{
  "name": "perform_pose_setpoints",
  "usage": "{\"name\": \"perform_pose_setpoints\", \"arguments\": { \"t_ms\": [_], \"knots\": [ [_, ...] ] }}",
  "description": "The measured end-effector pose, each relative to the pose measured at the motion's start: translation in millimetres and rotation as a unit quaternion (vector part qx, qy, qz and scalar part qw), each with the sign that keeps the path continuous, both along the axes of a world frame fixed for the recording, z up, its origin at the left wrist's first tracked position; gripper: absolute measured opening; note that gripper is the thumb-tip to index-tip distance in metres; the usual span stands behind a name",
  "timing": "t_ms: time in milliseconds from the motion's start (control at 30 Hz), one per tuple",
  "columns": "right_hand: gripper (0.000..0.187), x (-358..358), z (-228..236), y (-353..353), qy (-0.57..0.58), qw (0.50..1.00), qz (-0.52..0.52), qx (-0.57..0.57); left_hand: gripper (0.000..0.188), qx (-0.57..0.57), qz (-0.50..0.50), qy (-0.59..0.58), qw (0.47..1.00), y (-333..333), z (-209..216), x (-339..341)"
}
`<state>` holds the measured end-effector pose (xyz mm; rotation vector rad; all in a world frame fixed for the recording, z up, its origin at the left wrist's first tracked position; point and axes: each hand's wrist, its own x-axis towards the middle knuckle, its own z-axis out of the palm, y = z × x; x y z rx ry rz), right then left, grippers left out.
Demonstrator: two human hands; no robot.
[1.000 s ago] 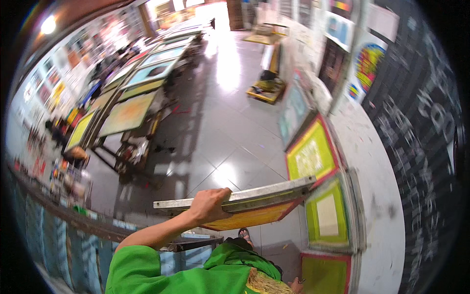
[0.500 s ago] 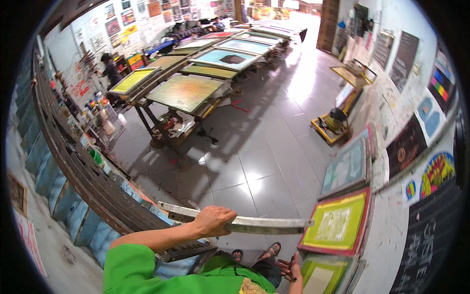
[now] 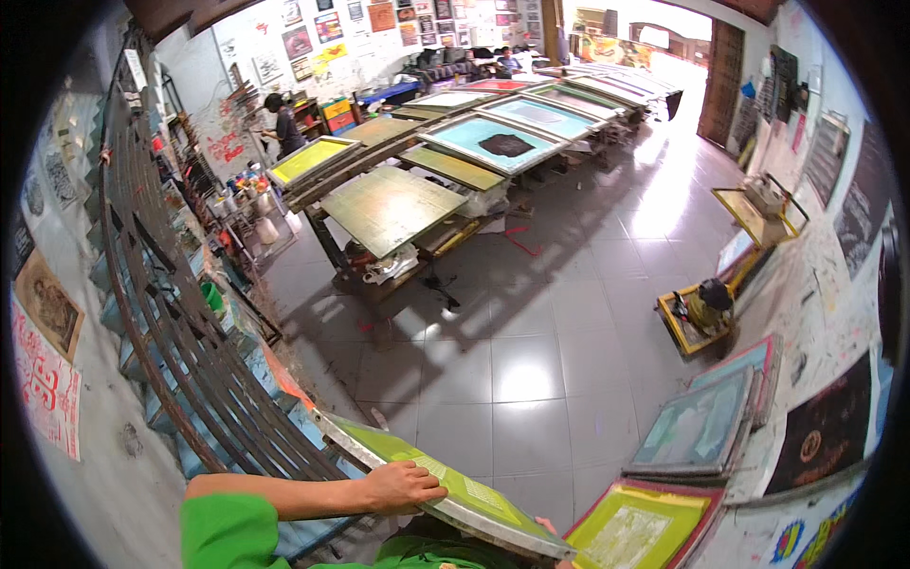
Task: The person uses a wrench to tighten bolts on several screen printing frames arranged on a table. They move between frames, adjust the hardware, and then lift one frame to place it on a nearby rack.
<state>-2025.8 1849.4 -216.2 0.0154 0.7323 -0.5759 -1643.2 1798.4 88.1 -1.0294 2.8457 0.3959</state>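
Note:
My left hand is closed over the near rim of a screen-printing frame, a metal-edged rectangle with yellow-green mesh and a pale patterned patch. The frame slants across in front of me, its left end higher in the picture, its face tipped upward. Only a little of my right hand shows, past the far edge at the frame's right end. The frame hides most of its fingers, so its grip is unclear. Close to that end, another yellow-green screen with a red border leans by the right wall.
Blue-grey screens lean farther along the right wall, beyond them a yellow stand. A long printing table bearing several screens runs to the back. Dark metal rails border my left. A person stands far left.
The frame, seen nearly edge-on before, has tipped so its yellow-green face shows. My right hand, earlier below it with a small dark thing, is now mostly hidden. My view has shifted.

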Motion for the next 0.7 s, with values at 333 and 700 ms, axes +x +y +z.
{"name": "perform_pose_setpoints", "arguments": {
  "t_ms": [333,700],
  "knots": [
    [0.066,-26.7,158.6,-124.8,0.12,0.98,-0.087,-0.13,0.026,-0.181,-0.034,0.054,0.981,-89.6,114.4,-12.7],
    [0.053,102.1,378.9,-329.1,0.12,0.924,-0.21,-0.297,0.011,-0.471,0.029,0.123,0.873,-196.3,146.9,110.4]
  ]
}}
